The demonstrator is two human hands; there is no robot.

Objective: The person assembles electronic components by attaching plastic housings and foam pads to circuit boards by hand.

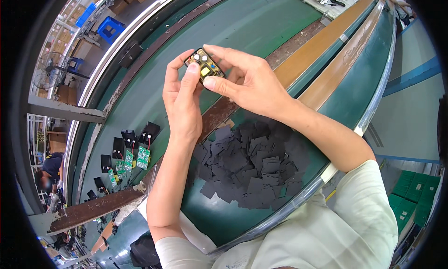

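Above the green belt (261,21), both hands pinch one small circuit board (205,66): left hand (183,101) clamps its near edge, right hand (249,82) its far side. Below, black pads (249,166) lie heaped loose; green boards (135,159) sit further left.

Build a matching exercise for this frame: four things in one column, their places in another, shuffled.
Things:
1. circuit board
2. black squares
3. green boards
4. blue crate

Places:
A. heaped on the belt below the forearms
B. on the floor, upper left, beyond the belt
C. held between both hands
D. lined up with black housings on the belt, to the left

Pairs: 1-C, 2-A, 3-D, 4-B
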